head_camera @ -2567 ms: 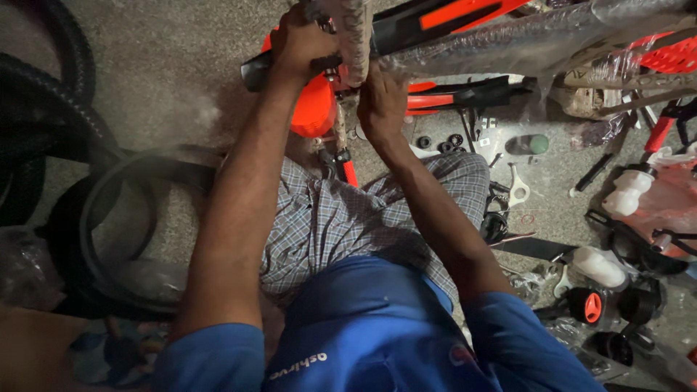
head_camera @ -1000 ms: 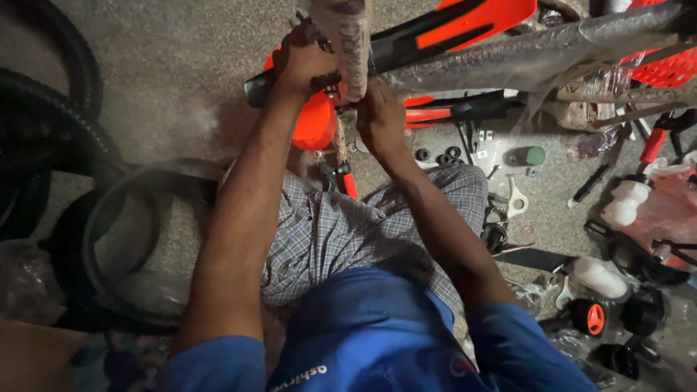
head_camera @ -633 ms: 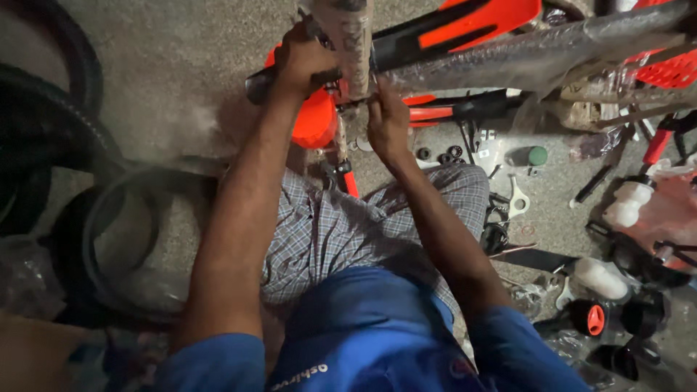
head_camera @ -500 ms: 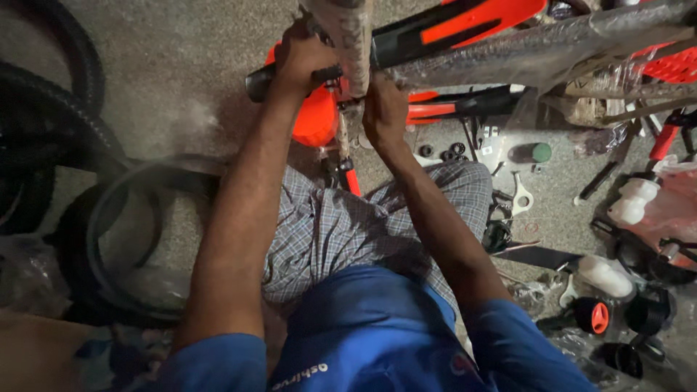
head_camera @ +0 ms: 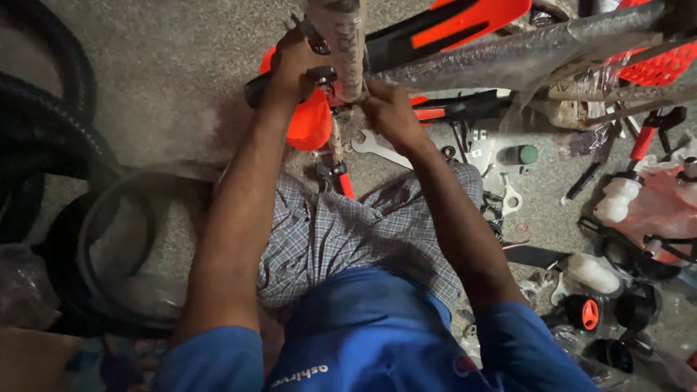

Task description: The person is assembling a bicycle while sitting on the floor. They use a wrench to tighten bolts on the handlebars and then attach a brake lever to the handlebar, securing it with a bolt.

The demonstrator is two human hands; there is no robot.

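Note:
A bicycle frame [head_camera: 523, 54] wrapped in clear plastic hangs across the top of the view. Its upright wrapped tube [head_camera: 345, 43] stands in front of me. My left hand [head_camera: 298, 69] is closed around a black bar-shaped tool [head_camera: 254, 91] that reaches the tube from the left. My right hand [head_camera: 388, 109] pinches a small fitting at the tube's lower end; my fingers hide the fitting. An orange mudguard [head_camera: 308, 123] sits just below both hands. My checked-trousered knee [head_camera: 348, 232] is under my arms.
A silver spanner [head_camera: 377, 147] and red-handled pliers [head_camera: 340, 176] lie on the grey floor near my knee. Black tyres [head_camera: 43, 145] are stacked at the left. At the right are a red basket [head_camera: 664, 65], a white bottle [head_camera: 617, 199], a green-capped piece [head_camera: 521, 154] and several small parts.
My right hand has shifted slightly around the tube's lower end, dipping and coming back. My left hand has kept its grip on the black tool. The spanner on the floor now shows.

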